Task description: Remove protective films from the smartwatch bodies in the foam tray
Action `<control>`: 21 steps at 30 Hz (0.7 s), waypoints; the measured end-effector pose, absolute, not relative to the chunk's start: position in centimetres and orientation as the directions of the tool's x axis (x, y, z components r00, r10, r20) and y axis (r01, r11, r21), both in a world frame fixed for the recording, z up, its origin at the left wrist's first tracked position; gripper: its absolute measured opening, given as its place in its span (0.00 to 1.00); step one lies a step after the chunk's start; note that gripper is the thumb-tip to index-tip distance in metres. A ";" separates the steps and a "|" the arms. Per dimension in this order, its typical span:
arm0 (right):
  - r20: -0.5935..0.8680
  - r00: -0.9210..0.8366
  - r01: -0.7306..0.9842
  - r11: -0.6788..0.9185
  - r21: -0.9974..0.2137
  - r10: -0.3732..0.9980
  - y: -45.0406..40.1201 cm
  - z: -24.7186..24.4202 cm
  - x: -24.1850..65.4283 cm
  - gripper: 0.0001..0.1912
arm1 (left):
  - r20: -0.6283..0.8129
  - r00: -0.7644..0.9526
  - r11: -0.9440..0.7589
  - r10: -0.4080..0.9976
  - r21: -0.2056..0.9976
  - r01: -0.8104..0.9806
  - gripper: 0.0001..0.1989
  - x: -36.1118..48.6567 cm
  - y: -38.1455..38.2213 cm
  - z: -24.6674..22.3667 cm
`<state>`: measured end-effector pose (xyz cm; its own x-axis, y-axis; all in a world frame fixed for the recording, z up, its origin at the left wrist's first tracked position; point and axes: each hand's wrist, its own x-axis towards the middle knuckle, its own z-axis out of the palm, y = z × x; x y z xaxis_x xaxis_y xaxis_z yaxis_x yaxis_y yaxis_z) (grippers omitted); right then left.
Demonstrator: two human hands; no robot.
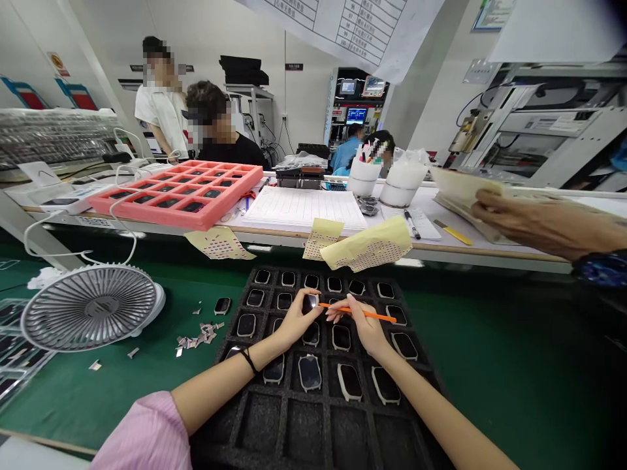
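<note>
A black foam tray (pixel 304 408) holds rows of rectangular watch bodies with dark screens; its front compartments hold none. Above the tray's back part, my left hand (pixel 298 316) grips one watch (pixel 309 303) between thumb and fingers. My right hand (pixel 360 320) holds an orange stick tool (pixel 377 316), its tip touching or very near that watch's right edge. Other watches lie in compartments under and around both hands, such as one (pixel 310 373) in front of my left hand. Left of the tray, a single watch (pixel 222 305) lies on the green mat (pixel 166 372).
A round fan (pixel 93 307) and small metallic pieces (pixel 200 337) are at left. The shelf carries a pink foam tray (pixel 181 189), papers (pixel 304 207) and white cups (pixel 363 176). Another person's hand (pixel 529 219) reaches in at right, holding papers. People are beyond the shelf.
</note>
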<state>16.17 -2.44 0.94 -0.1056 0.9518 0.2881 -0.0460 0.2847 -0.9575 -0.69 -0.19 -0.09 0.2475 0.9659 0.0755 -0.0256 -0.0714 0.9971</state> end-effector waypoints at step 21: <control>0.234 0.140 -0.092 0.248 -0.964 0.962 -1.9 0.1 16.8 0.25 | 0.135 0.426 -0.149 0.895 0.989 -0.002 0.32 -0.4 -0.6 -0.5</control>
<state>16.79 -1.94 0.09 0.1397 0.9621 0.2343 -0.0915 0.2481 -0.9644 -0.43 -0.58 -0.47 0.4260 0.8945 0.1353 -0.0016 -0.1488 0.9889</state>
